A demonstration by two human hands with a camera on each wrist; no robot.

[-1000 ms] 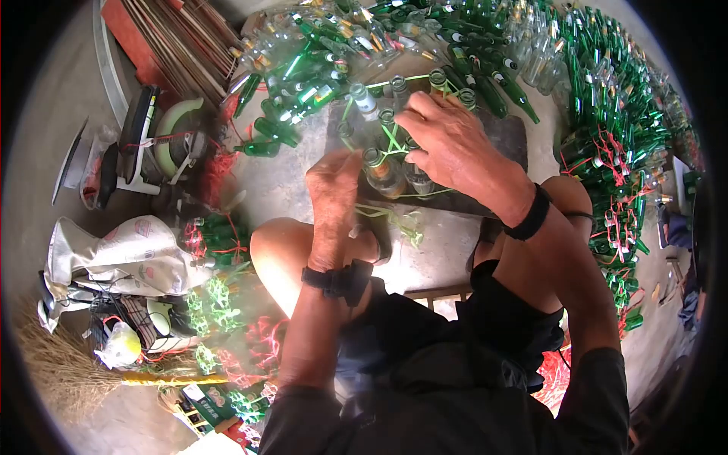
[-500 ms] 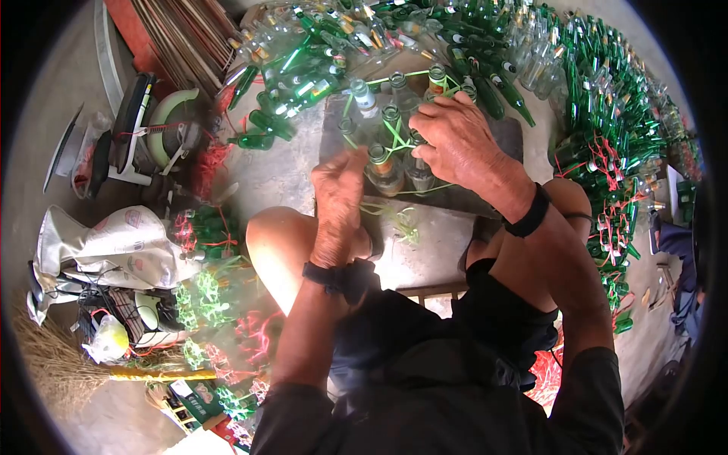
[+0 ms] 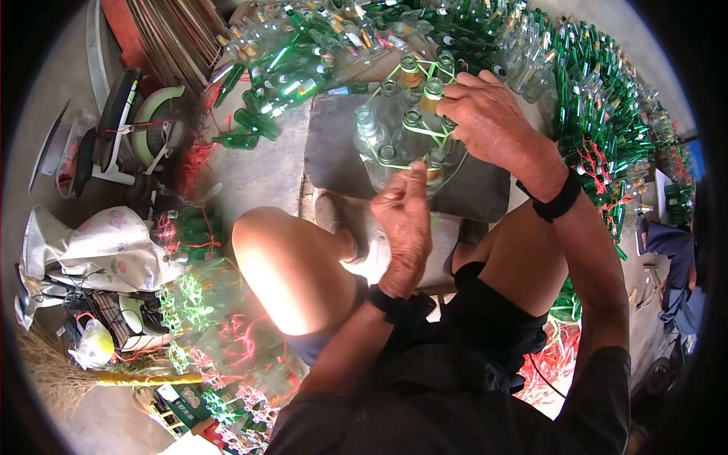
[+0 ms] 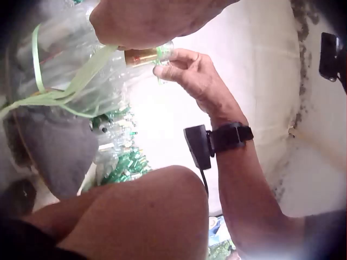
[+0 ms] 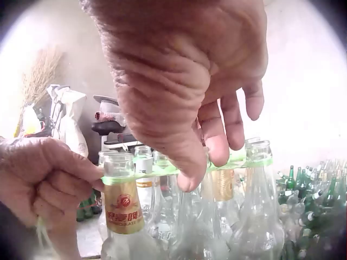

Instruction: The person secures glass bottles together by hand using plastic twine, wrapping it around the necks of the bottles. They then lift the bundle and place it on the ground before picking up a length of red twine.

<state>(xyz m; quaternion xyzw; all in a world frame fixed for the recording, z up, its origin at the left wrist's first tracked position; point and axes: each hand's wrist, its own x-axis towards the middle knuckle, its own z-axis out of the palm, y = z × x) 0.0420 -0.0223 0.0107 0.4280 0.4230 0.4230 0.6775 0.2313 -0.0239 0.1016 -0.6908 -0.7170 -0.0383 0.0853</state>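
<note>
A bundle of clear glass bottles (image 3: 371,136) stands upright on a dark square slab (image 3: 330,140), a light green plastic strap (image 5: 142,176) running round and between the necks. At the near side, my left hand (image 3: 406,224) pinches the strap between thumb and curled fingers. In the right wrist view it sits right beside the neck of a gold-labelled bottle (image 5: 123,208). My right hand (image 3: 493,117) is on the bundle's right side, thumb and fingers around a bottle neck with strap on it. The left wrist view shows this right hand (image 4: 195,78) at the neck too.
Heaps of green and clear bottles (image 3: 584,114) curve round the back and right. Bottles tied with red and green strap (image 3: 220,303) stand at left, near a white sack (image 3: 114,243), a fan-like appliance (image 3: 155,125) and a broom (image 3: 61,379). The person's bent knees flank the slab.
The bundle has turned and shifted slightly right on the slab. My left hand has moved from its left side to the near side with the strap; my right hand has moved a little right.
</note>
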